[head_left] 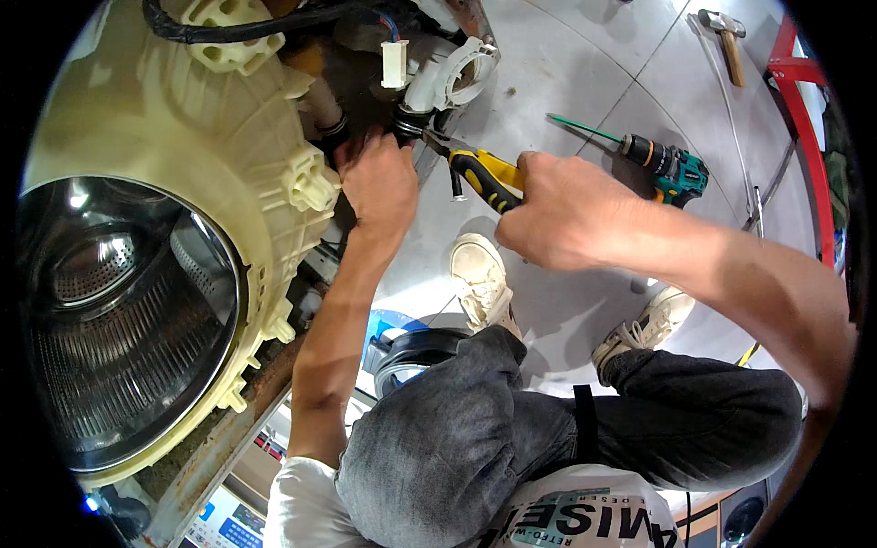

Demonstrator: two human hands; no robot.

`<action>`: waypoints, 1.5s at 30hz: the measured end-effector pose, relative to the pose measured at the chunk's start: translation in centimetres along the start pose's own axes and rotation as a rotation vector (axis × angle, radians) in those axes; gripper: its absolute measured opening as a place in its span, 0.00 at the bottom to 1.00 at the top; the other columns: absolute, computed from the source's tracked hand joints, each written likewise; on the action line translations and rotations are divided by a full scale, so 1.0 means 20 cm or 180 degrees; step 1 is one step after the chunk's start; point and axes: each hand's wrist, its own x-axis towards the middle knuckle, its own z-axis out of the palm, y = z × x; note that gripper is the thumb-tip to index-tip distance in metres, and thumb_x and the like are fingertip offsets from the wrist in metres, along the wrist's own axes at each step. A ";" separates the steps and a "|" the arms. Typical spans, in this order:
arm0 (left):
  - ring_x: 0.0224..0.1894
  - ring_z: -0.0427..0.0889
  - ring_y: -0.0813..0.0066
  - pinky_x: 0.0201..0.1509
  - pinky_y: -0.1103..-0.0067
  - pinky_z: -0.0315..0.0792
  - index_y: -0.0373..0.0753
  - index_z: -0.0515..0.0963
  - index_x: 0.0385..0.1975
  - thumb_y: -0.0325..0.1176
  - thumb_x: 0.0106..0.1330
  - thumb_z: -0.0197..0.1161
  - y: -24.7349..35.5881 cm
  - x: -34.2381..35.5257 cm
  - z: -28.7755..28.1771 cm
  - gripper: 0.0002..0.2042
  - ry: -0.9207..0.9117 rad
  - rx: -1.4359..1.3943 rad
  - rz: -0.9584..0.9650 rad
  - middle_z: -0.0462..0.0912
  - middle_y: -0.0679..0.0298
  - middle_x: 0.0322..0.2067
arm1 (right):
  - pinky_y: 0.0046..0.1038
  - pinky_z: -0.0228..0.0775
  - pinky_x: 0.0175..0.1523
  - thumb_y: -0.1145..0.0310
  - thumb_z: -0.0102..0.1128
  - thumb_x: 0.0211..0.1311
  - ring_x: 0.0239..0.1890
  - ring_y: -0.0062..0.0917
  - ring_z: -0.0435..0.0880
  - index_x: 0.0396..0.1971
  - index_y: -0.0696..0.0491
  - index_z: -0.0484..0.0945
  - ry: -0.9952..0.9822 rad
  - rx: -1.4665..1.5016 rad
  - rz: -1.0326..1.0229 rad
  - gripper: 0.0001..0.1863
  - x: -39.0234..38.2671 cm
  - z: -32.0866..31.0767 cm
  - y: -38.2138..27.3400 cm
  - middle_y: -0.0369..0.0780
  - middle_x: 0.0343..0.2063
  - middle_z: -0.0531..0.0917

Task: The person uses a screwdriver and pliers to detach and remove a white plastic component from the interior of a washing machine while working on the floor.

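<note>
My right hand [566, 210] is closed round the yellow-and-black handles of a pair of pliers [486, 175]. Their jaws meet the black rubber hose end [411, 123] under a whitish plastic pipe fitting [452, 78]. Close by, my left hand [379, 178] reaches in beside the black hose; its fingertips are hidden behind it and in shadow, so what they grip does not show. To the left lies the cream washing machine tub [265, 201] with its steel drum [128, 329]. A white wire connector [394, 64] hangs above my left hand.
On the grey tiled floor lie a green drill [676, 173] with a long bit and a hammer [726, 46]. A red metal frame [804, 137] stands at the far right. A black cable [247, 32] crosses the tub's top. Black ring-shaped rubber [420, 356] lies by my knee.
</note>
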 end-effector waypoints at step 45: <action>0.39 0.78 0.48 0.50 0.58 0.67 0.34 0.79 0.25 0.35 0.58 0.64 -0.01 0.05 -0.08 0.10 -0.0723 -0.0346 -0.0101 0.79 0.51 0.33 | 0.43 0.69 0.46 0.72 0.62 0.47 0.43 0.53 0.75 0.52 0.58 0.62 0.0526 0.0281 -0.2146 0.30 0.63 0.28 0.68 0.54 0.39 0.76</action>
